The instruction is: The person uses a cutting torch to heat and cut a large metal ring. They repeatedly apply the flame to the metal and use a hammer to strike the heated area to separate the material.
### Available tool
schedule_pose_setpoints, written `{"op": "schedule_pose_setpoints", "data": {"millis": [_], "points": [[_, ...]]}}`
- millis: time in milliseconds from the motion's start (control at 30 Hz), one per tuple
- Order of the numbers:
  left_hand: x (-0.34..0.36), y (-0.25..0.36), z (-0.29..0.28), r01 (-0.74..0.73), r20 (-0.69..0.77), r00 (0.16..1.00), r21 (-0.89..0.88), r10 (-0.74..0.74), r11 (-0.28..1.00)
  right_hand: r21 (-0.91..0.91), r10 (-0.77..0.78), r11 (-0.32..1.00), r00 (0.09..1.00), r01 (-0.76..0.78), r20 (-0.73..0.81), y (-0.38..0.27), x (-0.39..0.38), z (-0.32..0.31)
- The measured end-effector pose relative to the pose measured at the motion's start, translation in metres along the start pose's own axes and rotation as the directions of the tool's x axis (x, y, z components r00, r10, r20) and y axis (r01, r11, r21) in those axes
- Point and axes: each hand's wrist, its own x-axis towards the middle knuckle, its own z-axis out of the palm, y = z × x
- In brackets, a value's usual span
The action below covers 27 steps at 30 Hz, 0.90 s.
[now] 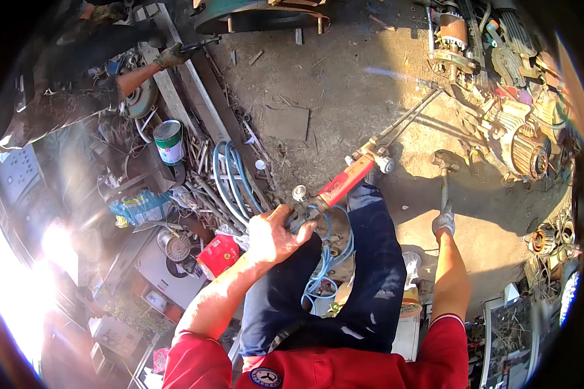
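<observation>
My bare left hand (274, 238) is closed round the rear end of a gas cutting torch (347, 181), beside its valve knob. The torch has a red handle, and its thin metal tubes slant up to the right, away from me. Light blue hoses (324, 264) hang and coil below my left hand, between my legs. My right hand (444, 221), in a pale work glove, grips a hammer (445, 170) by its handle. The hammer's head points away from me, over the sunlit ground to the right of the torch.
At the upper left, a co-worker's gloved hand (169, 57) holds a dark tool. Electric motors (529, 146) and metal parts crowd the right side. A green and white can (169, 141), scrap rods and a red box (219, 256) lie left. A round metal piece (259, 18) stands far ahead.
</observation>
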Motion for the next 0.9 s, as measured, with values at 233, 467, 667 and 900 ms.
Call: {"op": "schedule_pose_setpoints", "data": {"millis": [233,467,667,900], "points": [[0.009,-0.022,0.004,-0.071,-0.098,0.992,0.043,0.075,0.997,0.378,-0.41,0.843,0.912,0.383,-0.01,-0.156,-0.102,-0.076],[0.025,-0.012,0.032,-0.235,-0.211,0.951,-0.015,0.227,0.972,0.948,-0.641,-0.106,0.749,-0.302,0.167,-0.315,-0.277,-0.186],[0.034,-0.023,0.069,-0.333,-0.159,0.935,-0.08,0.318,0.939,0.894,-0.441,-0.273,0.872,-0.356,0.212,-0.355,-0.241,-0.172],[0.038,-0.081,0.052,-0.486,0.523,0.756,0.047,0.393,0.872,0.995,0.074,-0.093,0.997,-0.019,0.026,-0.298,-0.155,-0.128]]}}
